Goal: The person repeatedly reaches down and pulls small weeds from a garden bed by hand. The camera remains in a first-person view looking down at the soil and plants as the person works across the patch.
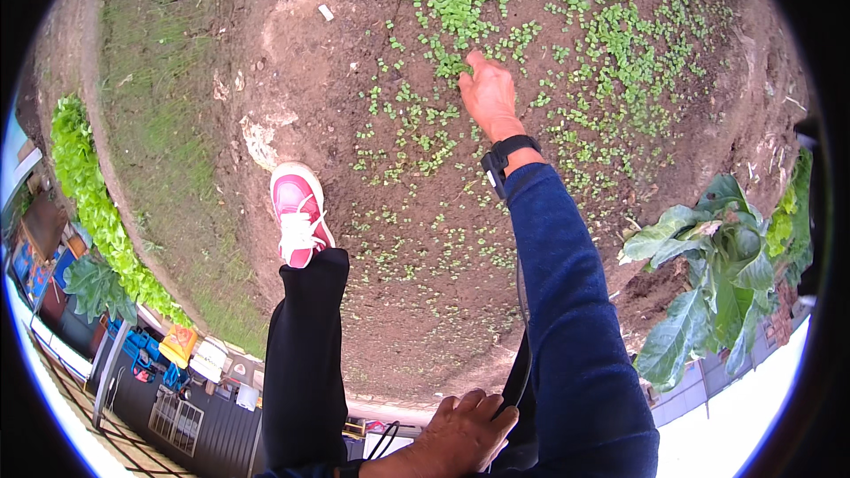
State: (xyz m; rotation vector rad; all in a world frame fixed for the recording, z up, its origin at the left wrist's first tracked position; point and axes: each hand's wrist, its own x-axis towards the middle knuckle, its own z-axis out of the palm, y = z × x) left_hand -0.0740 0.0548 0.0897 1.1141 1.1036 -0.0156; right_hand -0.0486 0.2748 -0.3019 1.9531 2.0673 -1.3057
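My right hand (490, 91) reaches down to a dense patch of small green seedlings (463, 10) growing in brown soil. Its thumb and index fingertips are at the edge of the leaves; whether they pinch a seedling cannot be made out. A black band with a small device (499, 162) is on that wrist, below a dark blue sleeve. My left hand (465, 431) lies low in the view, back upward and fingers bent, near my dark-clothed leg; its palm is hidden. More seedlings (614, 46) spread to the right, and sparser ones (418, 252) grow nearer to me.
My pink shoe with white laces (297, 219) stands on soil left of the seedlings. A large leafy cabbage plant (720, 272) grows at the right. Thin grass (159, 139) and a row of light green lettuce (99, 199) lie left. A yellow container (178, 344) is at the lower left.
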